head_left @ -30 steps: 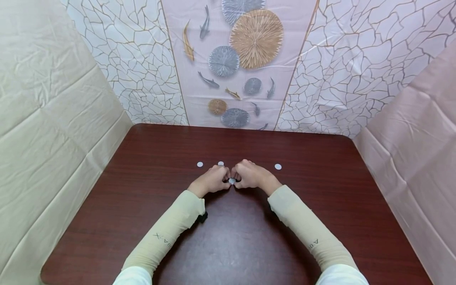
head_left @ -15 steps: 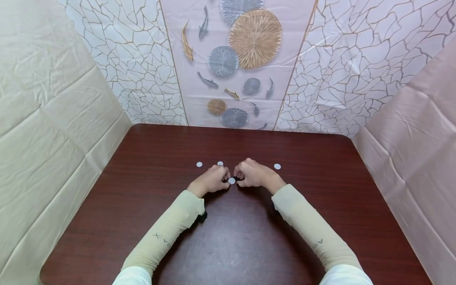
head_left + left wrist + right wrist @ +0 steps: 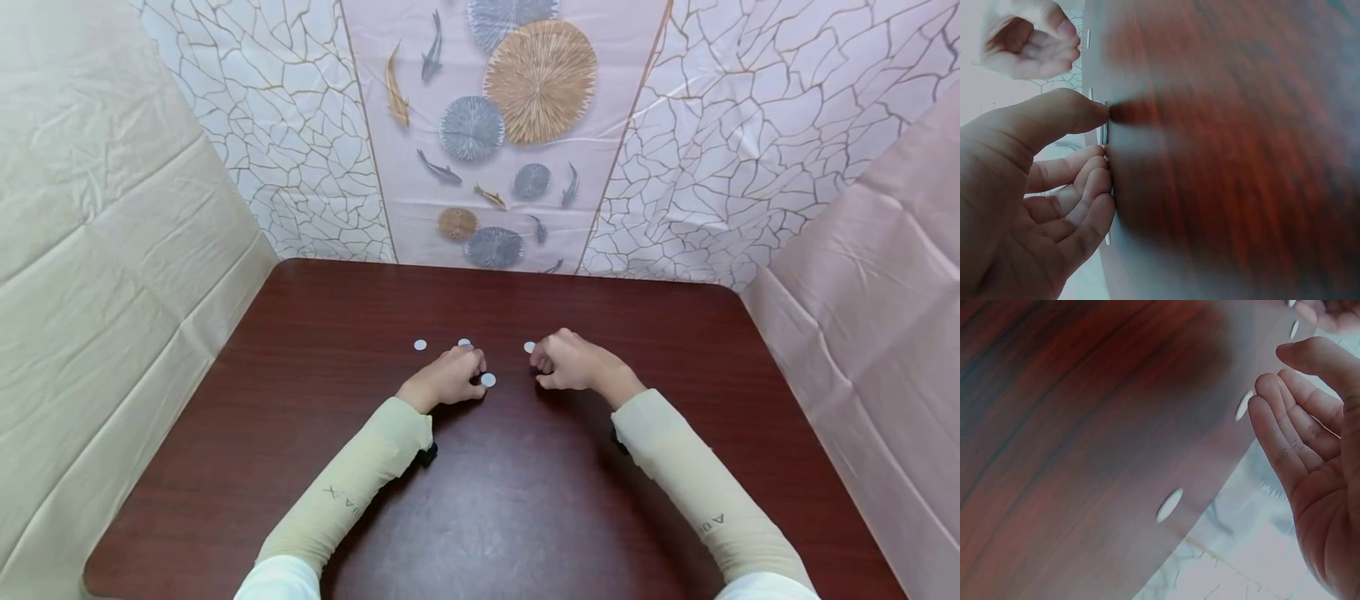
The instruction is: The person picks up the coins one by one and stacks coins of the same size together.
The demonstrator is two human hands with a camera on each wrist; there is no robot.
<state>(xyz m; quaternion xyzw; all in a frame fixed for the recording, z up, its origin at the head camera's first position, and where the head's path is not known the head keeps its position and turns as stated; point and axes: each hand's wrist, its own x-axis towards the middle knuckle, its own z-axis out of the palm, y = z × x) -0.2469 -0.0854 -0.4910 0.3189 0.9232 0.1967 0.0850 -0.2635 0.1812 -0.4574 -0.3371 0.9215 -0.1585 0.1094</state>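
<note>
In the head view my left hand (image 3: pixel 448 377) stays at the middle of the table, its thumb and fingers pinching the edges of a small white disc (image 3: pixel 488 380). The left wrist view shows that disc (image 3: pixel 1104 132) edge-on between thumb tip and fingertips, low at the table surface. To its right, my right hand (image 3: pixel 577 362) hovers with bent, relaxed fingers and nothing between them. Another white disc (image 3: pixel 529 347) lies just beyond its fingertips. In the right wrist view, a further disc (image 3: pixel 1169 505) lies flat on the wood; the right hand hides it from the head camera.
Two more white discs lie left of centre: one at the far left (image 3: pixel 420 345), the other (image 3: pixel 464 342) partly behind the left hand. The dark red-brown table (image 3: pixel 480 517) ends at a patterned cloth backdrop (image 3: pixel 495 167), with pale cloth walls on both sides.
My right hand has let go of the disc at the middle and moved right, uncovering one disc behind it and covering another. The left hand has stayed in place on its disc.
</note>
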